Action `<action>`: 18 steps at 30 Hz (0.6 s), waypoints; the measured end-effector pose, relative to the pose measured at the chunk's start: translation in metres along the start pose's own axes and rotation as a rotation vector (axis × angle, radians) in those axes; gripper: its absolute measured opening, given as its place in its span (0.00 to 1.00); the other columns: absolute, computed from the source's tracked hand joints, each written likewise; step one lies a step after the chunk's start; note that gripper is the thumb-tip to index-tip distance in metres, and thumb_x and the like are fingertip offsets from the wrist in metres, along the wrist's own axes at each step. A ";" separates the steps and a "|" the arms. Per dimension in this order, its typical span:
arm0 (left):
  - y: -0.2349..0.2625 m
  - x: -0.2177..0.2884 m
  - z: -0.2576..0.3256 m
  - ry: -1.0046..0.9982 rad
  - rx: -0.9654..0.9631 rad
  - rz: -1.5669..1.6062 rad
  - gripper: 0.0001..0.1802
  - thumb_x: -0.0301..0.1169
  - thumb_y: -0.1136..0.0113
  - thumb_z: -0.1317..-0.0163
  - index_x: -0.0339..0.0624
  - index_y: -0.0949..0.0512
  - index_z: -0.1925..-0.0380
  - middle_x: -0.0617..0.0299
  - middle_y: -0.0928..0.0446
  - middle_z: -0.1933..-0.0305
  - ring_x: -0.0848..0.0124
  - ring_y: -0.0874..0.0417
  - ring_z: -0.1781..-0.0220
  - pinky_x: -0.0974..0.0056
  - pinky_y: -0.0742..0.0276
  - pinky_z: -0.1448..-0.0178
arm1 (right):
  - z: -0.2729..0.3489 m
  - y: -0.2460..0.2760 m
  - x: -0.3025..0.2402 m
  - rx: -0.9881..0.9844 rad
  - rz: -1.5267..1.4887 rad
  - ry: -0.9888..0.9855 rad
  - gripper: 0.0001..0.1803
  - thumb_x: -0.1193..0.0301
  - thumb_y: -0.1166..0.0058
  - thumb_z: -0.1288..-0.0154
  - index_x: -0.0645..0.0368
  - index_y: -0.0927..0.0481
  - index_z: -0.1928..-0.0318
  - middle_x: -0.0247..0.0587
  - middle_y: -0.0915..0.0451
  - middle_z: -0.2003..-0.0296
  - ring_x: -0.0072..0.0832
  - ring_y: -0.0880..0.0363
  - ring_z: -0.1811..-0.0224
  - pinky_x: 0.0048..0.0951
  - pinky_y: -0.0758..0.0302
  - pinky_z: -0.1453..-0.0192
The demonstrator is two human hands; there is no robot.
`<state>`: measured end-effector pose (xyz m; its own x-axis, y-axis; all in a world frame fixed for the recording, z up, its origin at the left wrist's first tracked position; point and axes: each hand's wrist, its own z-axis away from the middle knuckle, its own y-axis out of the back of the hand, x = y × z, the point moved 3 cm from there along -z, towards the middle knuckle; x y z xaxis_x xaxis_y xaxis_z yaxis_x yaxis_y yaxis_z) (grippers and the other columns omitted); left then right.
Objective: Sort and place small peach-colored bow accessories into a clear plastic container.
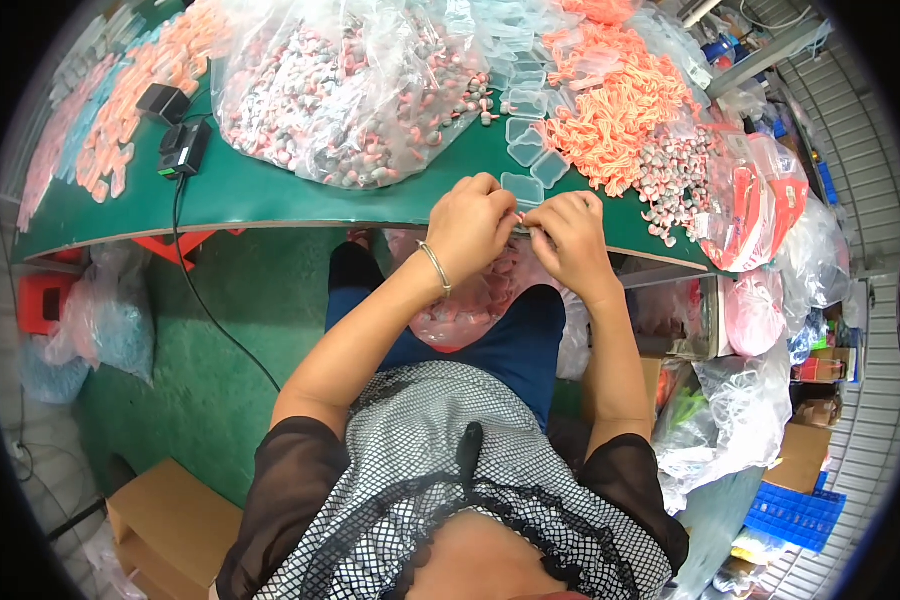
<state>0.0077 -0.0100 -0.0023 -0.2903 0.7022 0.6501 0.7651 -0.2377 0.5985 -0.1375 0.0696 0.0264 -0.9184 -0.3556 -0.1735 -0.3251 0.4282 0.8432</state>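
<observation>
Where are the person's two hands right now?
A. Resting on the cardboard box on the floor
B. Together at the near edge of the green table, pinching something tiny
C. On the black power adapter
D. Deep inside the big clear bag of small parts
B: the left hand and right hand meet fingertip to fingertip at the green table edge, over the lap.

1. Desk [270, 195]: green top, curved front edge.
2. Large clear bag [350, 85] of small pink-and-grey parts: centre.
3. Orange cord pile [620, 110]: right of bag.
4. Small clear plastic cases [525, 140]: between bag and cords.
5. Black adapter [183, 150] with cable: left.
6. Orange and blue pieces [120, 110]: far left.
</observation>
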 end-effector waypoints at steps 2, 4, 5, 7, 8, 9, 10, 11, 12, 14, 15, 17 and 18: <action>-0.001 -0.001 0.002 -0.017 -0.012 -0.038 0.09 0.32 0.33 0.45 0.42 0.19 0.66 0.57 0.23 0.63 0.56 0.21 0.57 0.54 0.24 0.54 | -0.002 0.002 0.002 -0.023 -0.037 -0.017 0.07 0.77 0.41 0.49 0.54 0.21 0.67 0.33 0.22 0.68 0.33 0.24 0.59 0.38 0.36 0.45; 0.003 0.000 0.003 0.001 -0.041 -0.066 0.12 0.34 0.33 0.45 0.43 0.20 0.63 0.56 0.23 0.63 0.55 0.21 0.57 0.54 0.24 0.54 | -0.004 0.003 0.007 -0.073 -0.194 -0.075 0.08 0.78 0.42 0.49 0.56 0.20 0.66 0.35 0.21 0.67 0.34 0.23 0.59 0.37 0.34 0.47; 0.005 0.002 0.003 0.017 -0.073 -0.096 0.16 0.36 0.32 0.46 0.43 0.21 0.59 0.56 0.24 0.62 0.55 0.21 0.56 0.53 0.25 0.53 | -0.005 0.004 0.014 -0.016 -0.187 -0.095 0.08 0.77 0.42 0.48 0.56 0.20 0.66 0.36 0.20 0.67 0.34 0.23 0.59 0.37 0.34 0.48; 0.012 0.005 0.003 0.005 -0.074 -0.103 0.19 0.37 0.32 0.46 0.43 0.21 0.56 0.56 0.24 0.61 0.56 0.21 0.56 0.53 0.25 0.53 | -0.012 0.011 0.031 0.109 -0.142 -0.159 0.07 0.76 0.42 0.47 0.56 0.19 0.65 0.37 0.19 0.66 0.35 0.22 0.56 0.37 0.33 0.49; 0.012 0.007 0.003 -0.015 -0.084 -0.106 0.21 0.38 0.32 0.47 0.43 0.22 0.53 0.56 0.24 0.60 0.56 0.21 0.55 0.53 0.25 0.52 | -0.014 0.011 0.049 0.168 -0.045 -0.225 0.08 0.73 0.40 0.46 0.55 0.18 0.63 0.39 0.18 0.64 0.35 0.21 0.55 0.38 0.33 0.48; 0.012 0.007 0.002 -0.018 -0.086 -0.104 0.21 0.38 0.32 0.47 0.43 0.22 0.53 0.56 0.24 0.60 0.56 0.21 0.55 0.53 0.25 0.52 | -0.017 0.011 0.061 0.170 0.129 -0.245 0.09 0.72 0.39 0.45 0.54 0.18 0.61 0.39 0.17 0.64 0.35 0.20 0.55 0.38 0.34 0.48; 0.011 0.004 0.001 -0.031 -0.116 -0.122 0.22 0.38 0.32 0.47 0.44 0.22 0.53 0.57 0.24 0.59 0.56 0.21 0.54 0.53 0.25 0.52 | -0.023 0.010 0.067 0.171 0.300 -0.260 0.11 0.70 0.37 0.44 0.54 0.17 0.59 0.40 0.17 0.63 0.35 0.20 0.55 0.38 0.34 0.47; 0.009 0.003 0.000 -0.045 -0.147 -0.141 0.22 0.38 0.31 0.47 0.44 0.22 0.53 0.57 0.24 0.58 0.56 0.21 0.54 0.53 0.25 0.51 | -0.027 0.007 0.071 0.172 0.300 -0.258 0.11 0.70 0.37 0.44 0.54 0.17 0.59 0.40 0.17 0.63 0.35 0.20 0.55 0.38 0.34 0.47; 0.009 0.002 0.000 -0.046 -0.145 -0.142 0.22 0.38 0.31 0.47 0.44 0.22 0.53 0.57 0.24 0.58 0.56 0.21 0.54 0.53 0.25 0.51 | -0.029 0.002 0.075 0.180 0.405 -0.271 0.12 0.69 0.37 0.44 0.53 0.17 0.58 0.39 0.16 0.63 0.34 0.19 0.56 0.39 0.35 0.47; 0.008 0.002 0.000 -0.038 -0.187 -0.145 0.22 0.38 0.31 0.47 0.44 0.22 0.53 0.58 0.24 0.57 0.56 0.21 0.53 0.54 0.24 0.51 | -0.029 -0.006 0.083 0.188 0.509 -0.280 0.13 0.68 0.37 0.43 0.52 0.17 0.56 0.39 0.16 0.63 0.34 0.19 0.56 0.39 0.35 0.46; 0.007 0.002 0.000 -0.038 -0.186 -0.145 0.22 0.38 0.31 0.47 0.44 0.22 0.53 0.58 0.24 0.57 0.56 0.21 0.53 0.54 0.24 0.51 | -0.026 -0.007 0.091 0.178 0.461 -0.331 0.13 0.67 0.37 0.43 0.51 0.17 0.56 0.39 0.16 0.63 0.34 0.19 0.55 0.39 0.35 0.46; 0.007 -0.002 0.002 -0.043 -0.178 -0.124 0.23 0.38 0.31 0.48 0.44 0.22 0.53 0.58 0.24 0.57 0.57 0.21 0.52 0.54 0.24 0.50 | -0.028 -0.007 0.090 0.163 0.400 -0.373 0.13 0.66 0.37 0.42 0.51 0.17 0.56 0.38 0.15 0.62 0.35 0.19 0.55 0.39 0.35 0.46; 0.007 -0.004 0.002 -0.038 -0.177 -0.126 0.23 0.38 0.31 0.48 0.44 0.22 0.53 0.58 0.24 0.57 0.57 0.21 0.52 0.54 0.24 0.50 | -0.024 0.000 0.088 0.222 0.337 -0.411 0.12 0.68 0.37 0.42 0.53 0.17 0.56 0.39 0.15 0.62 0.34 0.18 0.57 0.38 0.33 0.48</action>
<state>0.0158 -0.0134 -0.0015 -0.3530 0.7575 0.5492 0.6103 -0.2585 0.7488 -0.2130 0.0185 0.0228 -0.9772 0.1640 -0.1348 0.0019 0.6415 0.7671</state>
